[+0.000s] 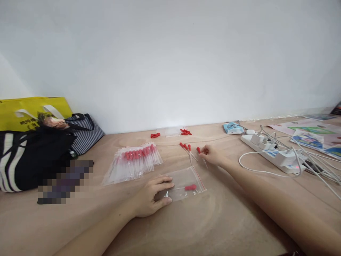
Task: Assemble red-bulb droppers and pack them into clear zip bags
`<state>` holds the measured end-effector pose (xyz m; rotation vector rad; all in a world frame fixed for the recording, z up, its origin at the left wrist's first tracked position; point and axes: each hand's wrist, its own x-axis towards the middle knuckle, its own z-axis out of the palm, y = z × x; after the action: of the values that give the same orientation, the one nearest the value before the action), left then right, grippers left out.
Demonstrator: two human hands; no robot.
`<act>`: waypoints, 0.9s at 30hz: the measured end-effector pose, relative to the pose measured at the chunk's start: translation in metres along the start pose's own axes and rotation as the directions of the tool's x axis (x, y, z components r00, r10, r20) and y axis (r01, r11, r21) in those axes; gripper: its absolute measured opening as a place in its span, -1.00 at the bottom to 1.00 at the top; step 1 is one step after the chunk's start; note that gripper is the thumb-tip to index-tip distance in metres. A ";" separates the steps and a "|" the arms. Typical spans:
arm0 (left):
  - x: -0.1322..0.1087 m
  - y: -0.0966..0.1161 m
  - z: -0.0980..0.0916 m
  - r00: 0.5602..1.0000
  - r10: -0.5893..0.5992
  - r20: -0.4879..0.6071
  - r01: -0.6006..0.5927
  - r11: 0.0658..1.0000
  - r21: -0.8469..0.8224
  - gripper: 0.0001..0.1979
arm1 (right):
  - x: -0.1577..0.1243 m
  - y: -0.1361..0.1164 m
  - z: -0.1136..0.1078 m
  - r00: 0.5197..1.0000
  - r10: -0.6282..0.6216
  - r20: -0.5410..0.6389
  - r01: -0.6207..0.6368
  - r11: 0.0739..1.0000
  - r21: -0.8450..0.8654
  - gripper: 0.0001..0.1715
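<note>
A clear zip bag [177,177] with a red seal line lies flat on the table, a red-bulbed dropper [190,187] inside it. My left hand [151,195] rests on the bag's left end, thumb and fingers apart. Farther right, my right hand [209,155] pinches another dropper [198,150], its red bulb toward the wall and its clear stem slanting down beneath the fingers. Just left of that hand, several loose droppers [189,147] lie side by side. Left of the open-fingered hand is an overlapping row of filled zip bags [135,161], red bulbs showing through.
Against the wall are red bulbs [185,132], more red bulbs [155,135] and clear plastic bags with thin tubes [172,131]. A power strip [271,156] with tangled white cables occupies the right, near a blue packet [233,128]. Bags [34,160] and a blurred-out object [66,183] sit left.
</note>
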<state>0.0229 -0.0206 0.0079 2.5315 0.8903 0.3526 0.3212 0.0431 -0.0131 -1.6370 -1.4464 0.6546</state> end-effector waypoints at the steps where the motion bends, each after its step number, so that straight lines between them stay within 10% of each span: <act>1: 0.002 0.002 0.000 1.000 -0.001 0.007 0.001 1.000 0.001 -0.62 | 0.010 0.001 0.002 0.999 0.022 -0.046 -0.023 1.000 -0.018 -0.84; 9: 0.002 0.009 -0.004 1.000 -0.003 -0.012 0.003 0.999 -0.053 -0.76 | 0.035 -0.002 0.005 0.991 0.090 -0.103 -0.090 0.996 0.008 -0.77; 18: 0.005 0.005 -0.002 1.000 0.020 0.000 -0.020 0.999 -0.042 -0.88 | -0.026 0.006 -0.009 0.990 0.006 -0.141 0.055 0.904 0.423 -0.58; 27: 0.004 0.005 -0.001 1.000 -0.018 0.019 0.018 1.000 0.002 -0.62 | -0.053 -0.009 0.011 0.988 0.135 -0.075 -0.056 0.768 0.638 -0.63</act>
<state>0.0281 -0.0214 0.0117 2.5223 0.9063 0.3215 0.2966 -0.0061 -0.0184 -1.1812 -0.9042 0.9661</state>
